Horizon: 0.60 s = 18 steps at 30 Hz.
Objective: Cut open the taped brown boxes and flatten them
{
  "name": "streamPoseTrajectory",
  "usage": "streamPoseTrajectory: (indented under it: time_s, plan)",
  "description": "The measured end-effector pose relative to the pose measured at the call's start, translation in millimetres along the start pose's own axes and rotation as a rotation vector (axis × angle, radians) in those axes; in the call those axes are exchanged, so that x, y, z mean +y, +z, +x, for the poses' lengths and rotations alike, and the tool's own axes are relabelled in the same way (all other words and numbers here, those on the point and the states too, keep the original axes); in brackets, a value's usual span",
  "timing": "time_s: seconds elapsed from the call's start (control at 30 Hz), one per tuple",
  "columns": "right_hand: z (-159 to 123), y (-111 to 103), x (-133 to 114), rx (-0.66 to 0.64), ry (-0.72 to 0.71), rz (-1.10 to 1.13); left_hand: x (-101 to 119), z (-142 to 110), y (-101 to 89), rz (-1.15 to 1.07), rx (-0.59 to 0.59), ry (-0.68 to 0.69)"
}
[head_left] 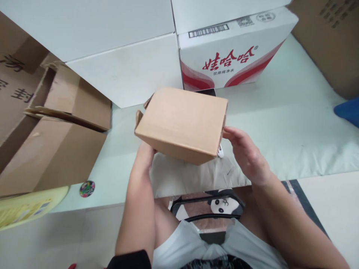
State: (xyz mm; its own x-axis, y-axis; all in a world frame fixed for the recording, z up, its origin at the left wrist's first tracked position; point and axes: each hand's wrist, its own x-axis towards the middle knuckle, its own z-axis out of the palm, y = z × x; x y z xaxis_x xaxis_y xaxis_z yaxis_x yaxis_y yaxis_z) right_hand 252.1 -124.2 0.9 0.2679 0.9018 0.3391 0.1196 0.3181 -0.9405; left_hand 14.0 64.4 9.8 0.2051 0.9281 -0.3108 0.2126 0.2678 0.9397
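While the right grip (248,157) is resting its fingertips against the right side of a small box (182,123) of plain cardboard, its fingers are pointing out fairly straight, loose rather than clenched. The left grip (147,151) is mostly hiding behind the lower left side of the box, so I cannot tell whether its fingers are clasping. The box is sitting between both grips, above the pale green cloth (294,123), with a broad side facing up and short flaps (138,117) sticking out at its left end. A small white piece (220,151) is peeking out beside its near right corner, and a dark object (207,92) is showing just behind it. Farther back, a white box (126,74) is standing against a water carton (232,61) that is bearing red lettering. On the left, a big open carton (70,157) is standing near a round sticker (87,189) and a yellow item (33,207). On the far right, a brown carton (328,48) is standing behind something blue (349,112). Below, a panda picture (221,205) is showing between the person's knees, above the light shorts (179,241)
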Motion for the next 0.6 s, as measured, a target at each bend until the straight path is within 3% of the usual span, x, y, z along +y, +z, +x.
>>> streamPoseTrajectory:
  time_s: [0.17, 0.37, 0.6]
  plan:
    - [-1.1, -4.0, -11.1, -0.148, -0.039, -0.076, 6.6, -11.0, 12.3, -0.091, -0.146, -0.160]
    - [-0.5, -7.7, -26.7, -0.083, -0.109, -0.137, 4.4, -15.0, 12.3, -0.048, -0.228, -0.254]
    - [4.8, -10.4, -38.0, -0.108, -0.215, -0.345, 0.0, -12.5, 10.1, -0.116, -0.274, -0.275]
